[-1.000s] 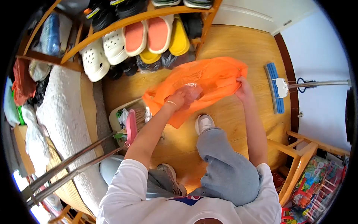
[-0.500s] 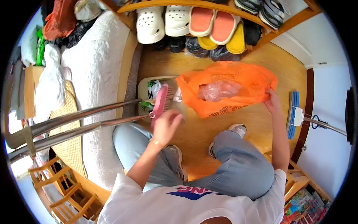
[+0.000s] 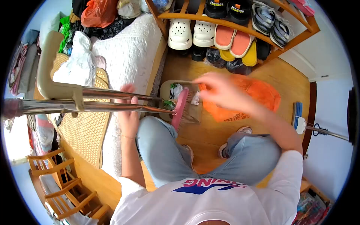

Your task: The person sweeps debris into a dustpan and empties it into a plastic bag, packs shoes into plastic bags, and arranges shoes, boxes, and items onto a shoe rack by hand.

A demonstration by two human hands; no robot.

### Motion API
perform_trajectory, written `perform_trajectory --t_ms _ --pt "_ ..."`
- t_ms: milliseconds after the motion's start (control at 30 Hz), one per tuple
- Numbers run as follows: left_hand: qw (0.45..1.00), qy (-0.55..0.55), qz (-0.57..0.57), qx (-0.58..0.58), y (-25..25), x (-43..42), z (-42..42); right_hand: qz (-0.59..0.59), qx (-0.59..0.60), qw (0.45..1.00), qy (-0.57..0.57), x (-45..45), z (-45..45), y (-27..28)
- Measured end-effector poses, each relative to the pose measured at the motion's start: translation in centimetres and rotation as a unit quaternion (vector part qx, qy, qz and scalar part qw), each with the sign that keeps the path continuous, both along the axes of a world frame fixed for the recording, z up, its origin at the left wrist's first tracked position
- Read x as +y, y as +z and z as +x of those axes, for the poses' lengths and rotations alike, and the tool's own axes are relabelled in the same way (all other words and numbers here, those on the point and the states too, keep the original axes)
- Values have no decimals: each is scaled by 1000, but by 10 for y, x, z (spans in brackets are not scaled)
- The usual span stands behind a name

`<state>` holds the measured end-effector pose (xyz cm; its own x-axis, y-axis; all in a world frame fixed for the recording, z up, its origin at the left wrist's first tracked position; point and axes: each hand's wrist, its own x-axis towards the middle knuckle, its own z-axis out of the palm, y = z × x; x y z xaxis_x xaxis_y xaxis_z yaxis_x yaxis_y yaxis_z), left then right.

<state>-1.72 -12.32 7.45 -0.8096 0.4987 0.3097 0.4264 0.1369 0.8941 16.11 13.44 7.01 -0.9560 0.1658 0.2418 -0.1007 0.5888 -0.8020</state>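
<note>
A long-handled dustpan (image 3: 165, 87) lies on the floor with green and white litter in it. The pink broom (image 3: 180, 108) rests across its opening. Both metal poles rise toward me, and a beige clip (image 3: 78, 99) spans them. My left hand (image 3: 128, 118) is at the poles, fingers curled up around their far side; part of it is hidden behind them. My right hand (image 3: 225, 92), blurred, reaches left over an orange plastic bag (image 3: 258, 93) that lies on the floor; its fingers are smeared by motion. A crumpled white scrap (image 3: 195, 98) sits at the dustpan's right side.
A wooden shoe rack (image 3: 240, 25) with several pairs of shoes stands ahead. The bed (image 3: 127, 48) on the left carries bags and a woven mat (image 3: 88, 138). A blue mop (image 3: 297, 112) leans at the right wall. Wooden chairs (image 3: 71, 183) stand lower left.
My left hand has moved left from beside the broom head to the poles. My right hand has let go of the orange bag and swung left; the bag has sagged to the floor.
</note>
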Motion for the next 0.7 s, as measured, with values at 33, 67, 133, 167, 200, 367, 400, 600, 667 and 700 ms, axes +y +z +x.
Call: perform_trajectory --t_ms 33,67,133,167,200,367,400,600,667,700 --pt "998 -63 -8 -16 -6 0 -7 -78 -57 994 41 -38 -25 6" --pt "997 -69 -3 -16 -10 0 -9 22 5 998 57 -70 -49 7" --pt "997 -53 -52 -15 -13 0 -14 -3 118 993 13 -130 -80 -11" --pt "996 -38 -12 -77 -11 2 -9 0 117 993 8 -136 -87 -12" --pt "996 -44 -9 -77 -11 0 -12 -22 75 997 19 -141 -92 -11" --pt "994 -68 -76 39 0 2 -12 -54 33 995 81 -124 -83 -12" --pt "991 -71 -99 56 1 3 -11 -54 29 995 80 -121 -79 -12" --pt "990 -80 -80 79 -3 8 -11 -279 -3 955 102 -122 -66 -20" --pt "992 -78 -80 67 -3 5 -11 -271 -14 956 108 -120 -61 -16" --pt "992 -76 -73 66 -4 7 -12 -260 -20 960 105 -117 -59 -14"
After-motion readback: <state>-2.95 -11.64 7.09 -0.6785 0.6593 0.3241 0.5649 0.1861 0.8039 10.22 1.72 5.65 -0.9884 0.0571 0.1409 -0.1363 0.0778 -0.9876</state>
